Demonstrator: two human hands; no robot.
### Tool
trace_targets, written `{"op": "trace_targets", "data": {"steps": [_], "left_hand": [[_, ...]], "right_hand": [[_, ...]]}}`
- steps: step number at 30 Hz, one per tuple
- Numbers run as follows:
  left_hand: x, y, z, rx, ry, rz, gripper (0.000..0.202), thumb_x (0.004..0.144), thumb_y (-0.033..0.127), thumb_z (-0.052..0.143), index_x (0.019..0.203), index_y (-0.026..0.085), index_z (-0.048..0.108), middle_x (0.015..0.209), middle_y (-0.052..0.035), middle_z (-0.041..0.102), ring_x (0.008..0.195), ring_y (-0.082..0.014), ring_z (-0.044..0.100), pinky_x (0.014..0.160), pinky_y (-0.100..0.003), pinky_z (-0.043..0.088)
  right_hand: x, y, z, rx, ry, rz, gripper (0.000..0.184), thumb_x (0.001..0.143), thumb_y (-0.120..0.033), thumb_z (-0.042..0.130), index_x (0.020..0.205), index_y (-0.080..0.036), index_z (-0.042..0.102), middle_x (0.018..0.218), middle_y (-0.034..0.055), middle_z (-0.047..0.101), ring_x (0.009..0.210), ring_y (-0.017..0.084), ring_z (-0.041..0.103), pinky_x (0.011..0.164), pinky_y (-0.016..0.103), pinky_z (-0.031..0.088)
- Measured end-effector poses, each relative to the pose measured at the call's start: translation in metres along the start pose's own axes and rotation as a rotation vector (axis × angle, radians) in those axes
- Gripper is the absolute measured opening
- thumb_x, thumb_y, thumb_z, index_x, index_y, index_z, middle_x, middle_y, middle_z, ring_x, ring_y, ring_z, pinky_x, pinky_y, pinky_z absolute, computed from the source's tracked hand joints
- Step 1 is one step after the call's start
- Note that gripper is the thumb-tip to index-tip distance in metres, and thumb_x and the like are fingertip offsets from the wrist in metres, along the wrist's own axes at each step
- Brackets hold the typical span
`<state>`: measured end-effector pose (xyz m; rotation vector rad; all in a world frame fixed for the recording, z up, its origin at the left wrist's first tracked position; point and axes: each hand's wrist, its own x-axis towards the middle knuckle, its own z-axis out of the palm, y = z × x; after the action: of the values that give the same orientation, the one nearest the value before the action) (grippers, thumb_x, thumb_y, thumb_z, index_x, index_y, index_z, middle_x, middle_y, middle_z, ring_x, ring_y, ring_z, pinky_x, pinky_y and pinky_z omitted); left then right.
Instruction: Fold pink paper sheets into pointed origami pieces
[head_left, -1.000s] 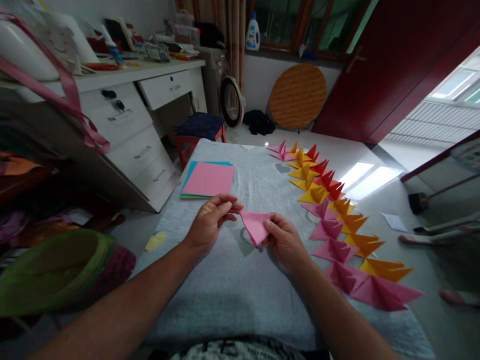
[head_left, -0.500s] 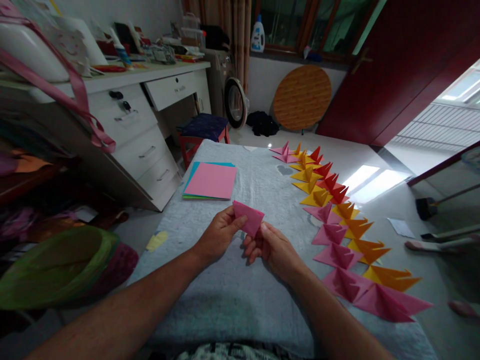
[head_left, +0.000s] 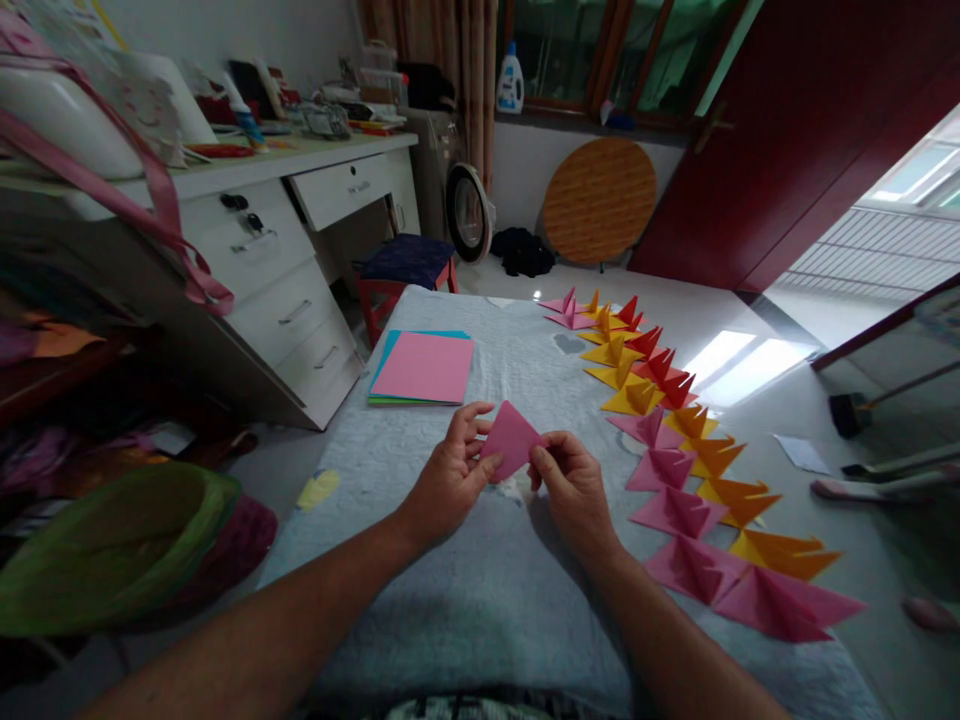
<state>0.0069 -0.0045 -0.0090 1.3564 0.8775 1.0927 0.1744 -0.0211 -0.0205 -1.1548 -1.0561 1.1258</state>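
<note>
A folded pink paper piece (head_left: pixel 511 440) is held above the grey cloth-covered table (head_left: pixel 450 590) between both hands. My left hand (head_left: pixel 454 478) pinches its left edge with thumb and fingers. At the paper's right corner, my right hand (head_left: pixel 571 485) is closed on it. A stack of flat coloured sheets (head_left: pixel 421 367), pink on top, lies at the far left of the table. Down the right side runs a row of folded paper shapes (head_left: pixel 679 455) in pink, yellow, red and orange.
A white desk with drawers (head_left: pixel 277 250) stands left of the table, with a red stool (head_left: pixel 397 275) behind. A green bag (head_left: pixel 112 540) sits low at the left. A round wooden board (head_left: pixel 598 198) leans on the far wall. A broom (head_left: pixel 847 410) lies on the floor at right.
The pink piece has been turned between the hands and now points upward. My left hand took hold of it after being apart from it a second ago.
</note>
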Motion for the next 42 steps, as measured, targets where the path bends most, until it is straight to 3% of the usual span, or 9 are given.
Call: {"op": "trace_targets", "data": {"steps": [4, 9, 16, 21, 24, 27, 32, 36, 42], "left_hand": [[0.0, -0.004, -0.002, 0.056, -0.009, 0.039, 0.039, 0.093, 0.024, 0.06, 0.127, 0.029, 0.044, 0.12, -0.0053, 0.055, 0.093, -0.0158, 0.068, 0.074, -0.026, 0.057], [-0.001, -0.005, -0.002, 0.088, 0.06, 0.096, 0.039, 0.094, 0.026, 0.059, 0.128, 0.031, 0.041, 0.129, -0.0052, 0.047, 0.09, -0.0136, 0.069, 0.072, -0.025, 0.058], [-0.002, -0.001, -0.003, 0.135, 0.027, 0.087, 0.032, 0.097, 0.028, 0.055, 0.126, 0.026, 0.043, 0.116, -0.0052, 0.058, 0.087, -0.0133, 0.067, 0.073, -0.026, 0.058], [0.001, 0.002, -0.006, 0.271, 0.016, 0.159, 0.021, 0.093, 0.028, 0.06, 0.113, 0.023, 0.056, 0.133, -0.0088, 0.052, 0.106, -0.0186, 0.062, 0.079, -0.027, 0.057], [0.004, 0.004, -0.008, 0.37, -0.007, 0.196, 0.014, 0.091, 0.022, 0.062, 0.105, 0.021, 0.063, 0.12, -0.0079, 0.06, 0.107, -0.0194, 0.061, 0.085, -0.028, 0.054], [0.005, 0.005, -0.01, 0.455, -0.007, 0.265, 0.009, 0.092, 0.018, 0.06, 0.097, 0.02, 0.067, 0.106, -0.0058, 0.064, 0.099, -0.0178, 0.063, 0.087, -0.029, 0.052], [0.005, 0.004, -0.012, 0.558, 0.036, 0.39, 0.012, 0.092, 0.015, 0.058, 0.094, 0.02, 0.069, 0.097, -0.0045, 0.067, 0.092, -0.0166, 0.065, 0.086, -0.028, 0.051], [0.004, 0.006, -0.012, 0.595, 0.019, 0.412, 0.017, 0.091, 0.014, 0.058, 0.097, 0.021, 0.072, 0.098, -0.0052, 0.069, 0.093, -0.0173, 0.066, 0.086, -0.029, 0.053], [0.002, 0.005, -0.012, 0.608, -0.013, 0.452, 0.018, 0.092, 0.015, 0.057, 0.101, 0.021, 0.073, 0.1, -0.007, 0.069, 0.093, -0.0174, 0.067, 0.084, -0.029, 0.054]], "right_hand": [[-0.001, 0.001, 0.001, -0.004, -0.011, -0.016, 0.019, 0.082, -0.037, 0.07, 0.087, -0.021, 0.062, 0.065, -0.0047, 0.058, 0.054, 0.01, 0.051, 0.05, 0.021, 0.043], [-0.002, 0.001, 0.002, -0.005, -0.007, -0.022, 0.018, 0.084, -0.038, 0.068, 0.086, -0.021, 0.063, 0.064, -0.0043, 0.058, 0.055, 0.01, 0.053, 0.051, 0.021, 0.044], [-0.003, -0.002, 0.004, -0.004, -0.01, -0.015, 0.022, 0.086, -0.042, 0.066, 0.085, -0.021, 0.061, 0.063, -0.0043, 0.057, 0.053, 0.01, 0.052, 0.049, 0.022, 0.044], [-0.002, -0.001, 0.005, -0.002, -0.015, -0.009, 0.023, 0.086, -0.043, 0.065, 0.084, -0.021, 0.059, 0.062, -0.0045, 0.057, 0.051, 0.01, 0.051, 0.047, 0.022, 0.043], [-0.002, 0.001, 0.006, 0.026, -0.016, -0.011, 0.021, 0.086, -0.039, 0.065, 0.095, -0.021, 0.058, 0.066, -0.0054, 0.057, 0.052, 0.01, 0.052, 0.048, 0.021, 0.044], [-0.002, 0.003, 0.006, 0.057, 0.053, -0.042, 0.032, 0.083, -0.032, 0.07, 0.107, -0.025, 0.051, 0.073, -0.0066, 0.058, 0.053, 0.009, 0.052, 0.047, 0.02, 0.044], [-0.003, 0.003, 0.003, 0.016, 0.129, -0.095, 0.026, 0.08, -0.029, 0.072, 0.097, -0.024, 0.052, 0.073, -0.0064, 0.057, 0.055, 0.009, 0.053, 0.048, 0.02, 0.045], [-0.004, -0.002, 0.001, -0.033, 0.129, -0.115, 0.018, 0.082, -0.032, 0.071, 0.09, -0.023, 0.058, 0.066, -0.0049, 0.059, 0.055, 0.011, 0.055, 0.05, 0.022, 0.047], [-0.005, -0.008, 0.003, 0.017, 0.171, -0.127, 0.019, 0.08, -0.032, 0.073, 0.09, -0.023, 0.06, 0.068, -0.0038, 0.063, 0.057, 0.013, 0.06, 0.053, 0.026, 0.05]]}}
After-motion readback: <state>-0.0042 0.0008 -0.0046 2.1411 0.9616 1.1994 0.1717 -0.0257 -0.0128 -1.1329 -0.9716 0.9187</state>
